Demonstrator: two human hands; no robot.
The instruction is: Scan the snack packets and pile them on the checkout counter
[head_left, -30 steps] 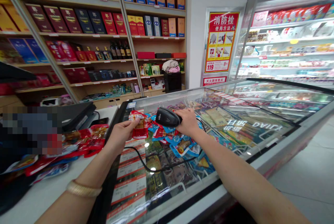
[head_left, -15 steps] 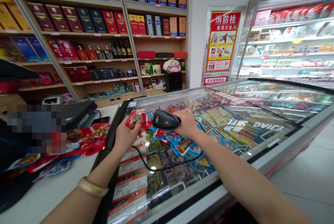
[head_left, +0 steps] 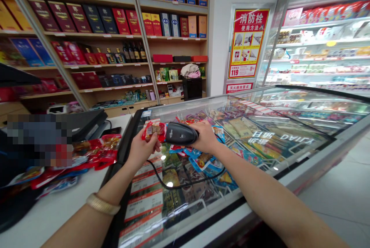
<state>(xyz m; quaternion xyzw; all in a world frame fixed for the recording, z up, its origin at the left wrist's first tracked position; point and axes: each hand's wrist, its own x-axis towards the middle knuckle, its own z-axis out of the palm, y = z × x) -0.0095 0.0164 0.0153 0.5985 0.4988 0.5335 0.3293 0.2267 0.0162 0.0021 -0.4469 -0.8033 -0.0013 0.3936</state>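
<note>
My left hand (head_left: 143,146) is closed on a small red snack packet (head_left: 157,128), whose printed barcode faces up. In my right hand (head_left: 206,137) is a black barcode scanner (head_left: 181,133), its head pointing left, right at the packet's edge. I cannot tell whether scanner and packet touch. The scanner's black cable (head_left: 185,185) loops over the glass lid of the chest freezer (head_left: 231,205). Blue and red snack packets (head_left: 204,160) lie on the glass beneath and behind my right hand, which partly hides them.
On the white counter (head_left: 83,198) at left lies a heap of red and blue snack packets (head_left: 101,151), beside a dark device (head_left: 86,124) and a black phone-like object (head_left: 112,131). Shelves of boxed bottles (head_left: 101,20) stand behind. A lit display fridge (head_left: 323,47) is at right.
The packet in my left hand has turned so its barcode shows plainly. The scanner has shifted slightly left, closer to the packet.
</note>
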